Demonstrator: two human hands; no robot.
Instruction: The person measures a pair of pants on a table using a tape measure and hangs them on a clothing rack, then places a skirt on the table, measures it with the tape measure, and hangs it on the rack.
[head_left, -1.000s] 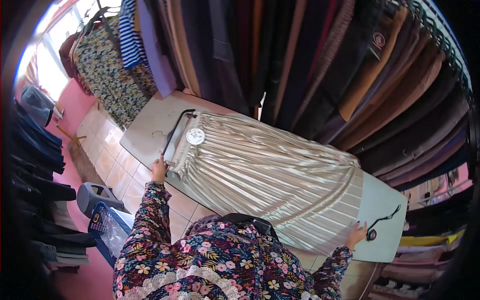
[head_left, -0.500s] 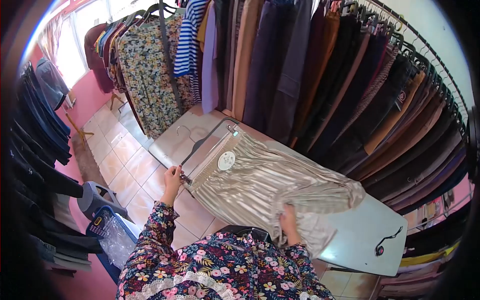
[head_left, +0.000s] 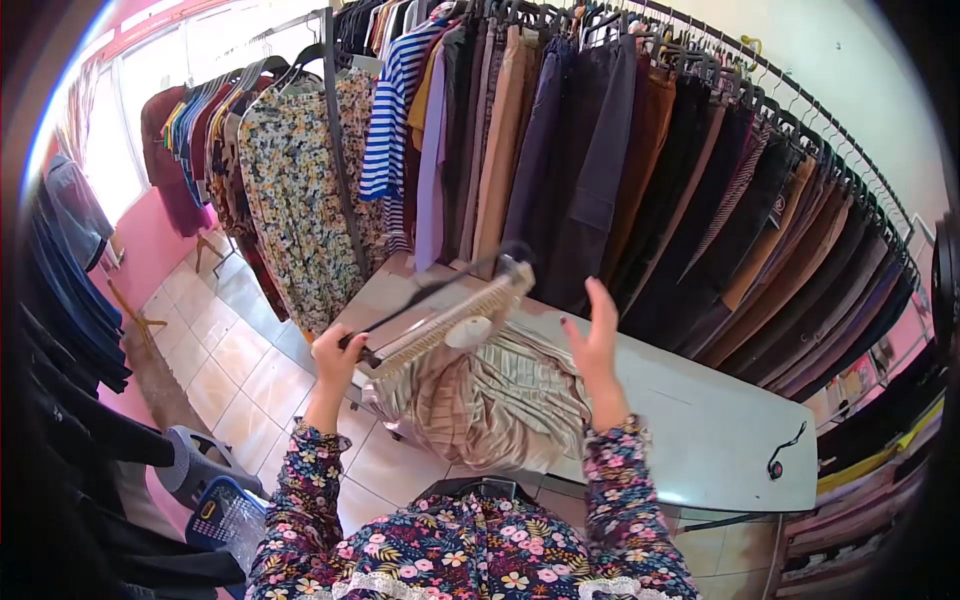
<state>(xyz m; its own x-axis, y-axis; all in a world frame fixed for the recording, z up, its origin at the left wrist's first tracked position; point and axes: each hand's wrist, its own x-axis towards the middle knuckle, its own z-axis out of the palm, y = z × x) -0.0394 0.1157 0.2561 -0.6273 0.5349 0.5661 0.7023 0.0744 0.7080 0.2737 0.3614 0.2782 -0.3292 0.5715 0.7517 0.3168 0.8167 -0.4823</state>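
Observation:
My left hand [head_left: 336, 354] is closed on the near end of a dark clip hanger [head_left: 420, 296], lifted at a slant above the table. From its clips hangs a shiny beige pleated skirt [head_left: 490, 385] with a round white tag [head_left: 468, 332] at the waistband. The skirt's lower part lies bunched along the table's near edge. To the right of the skirt, my right hand [head_left: 597, 345] is raised with fingers apart and nothing in it.
The white table [head_left: 690, 420] carries a small black corded item [head_left: 776, 468] at its right end. Behind it hangs a long rack of trousers [head_left: 580, 170], with a floral garment [head_left: 300, 200] at left. A blue basket [head_left: 215, 510] stands at lower left.
The hanger and waistband have risen off the table. The skirt, first spread flat, is now gathered toward the left. My right hand has left the fabric and moved up.

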